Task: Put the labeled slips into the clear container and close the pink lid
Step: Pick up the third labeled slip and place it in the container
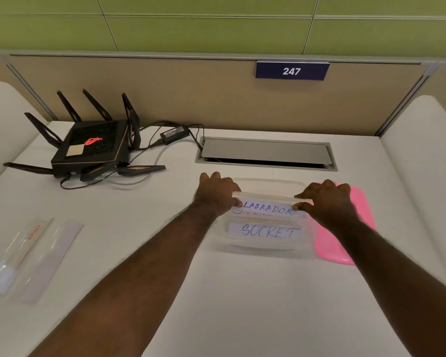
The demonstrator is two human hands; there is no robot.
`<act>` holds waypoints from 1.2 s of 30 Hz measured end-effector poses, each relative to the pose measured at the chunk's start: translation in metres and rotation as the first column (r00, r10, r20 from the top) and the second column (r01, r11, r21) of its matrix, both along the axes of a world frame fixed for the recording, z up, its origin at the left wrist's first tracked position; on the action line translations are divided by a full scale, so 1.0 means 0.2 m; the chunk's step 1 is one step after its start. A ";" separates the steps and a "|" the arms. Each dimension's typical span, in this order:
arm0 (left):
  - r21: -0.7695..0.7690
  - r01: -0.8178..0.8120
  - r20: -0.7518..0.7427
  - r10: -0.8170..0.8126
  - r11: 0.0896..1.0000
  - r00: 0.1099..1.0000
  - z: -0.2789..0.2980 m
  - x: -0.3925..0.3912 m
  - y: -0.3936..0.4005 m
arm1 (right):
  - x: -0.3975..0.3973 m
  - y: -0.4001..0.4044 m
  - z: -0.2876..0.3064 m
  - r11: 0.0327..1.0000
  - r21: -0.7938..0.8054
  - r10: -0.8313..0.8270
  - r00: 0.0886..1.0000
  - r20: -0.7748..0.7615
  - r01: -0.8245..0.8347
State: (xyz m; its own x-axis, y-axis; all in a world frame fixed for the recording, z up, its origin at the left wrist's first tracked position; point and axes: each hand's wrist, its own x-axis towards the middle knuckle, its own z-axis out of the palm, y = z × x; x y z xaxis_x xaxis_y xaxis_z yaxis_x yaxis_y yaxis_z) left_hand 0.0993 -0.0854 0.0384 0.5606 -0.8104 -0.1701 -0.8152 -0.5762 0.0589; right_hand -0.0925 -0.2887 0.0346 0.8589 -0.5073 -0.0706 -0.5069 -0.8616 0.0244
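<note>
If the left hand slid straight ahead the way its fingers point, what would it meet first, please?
Probably the grey cable hatch set in the desk; the left hand points away from the body, though depth is hard to judge.

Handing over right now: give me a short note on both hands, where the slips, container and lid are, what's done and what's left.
Left hand and right hand each pinch one end of the LABRADOR slip, held over the clear container.
SOCKET slip is already inside; another slip lies under LABRADOR, its text hidden.
Pink lid is off, flat on the desk to the container's right, partly under it.
Left: drop LABRADOR in, then fit the pink lid and close it.
</note>
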 end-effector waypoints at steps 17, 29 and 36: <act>0.264 -0.011 0.295 -0.069 0.964 0.953 -0.16 -0.07 -0.17 | 0.14 0.01 -0.14 0.965 -0.213 0.121 0.980 -0.159 -0.153; 0.201 0.028 0.310 -0.091 0.979 0.946 -0.16 -0.07 -0.20 | 0.17 0.05 -0.13 0.959 -0.238 0.119 0.981 -0.154 -0.154; -0.228 0.071 0.332 0.009 0.971 0.943 -0.09 -0.06 -0.07 | 0.21 0.08 -0.05 0.970 -0.218 0.125 0.990 0.068 -0.107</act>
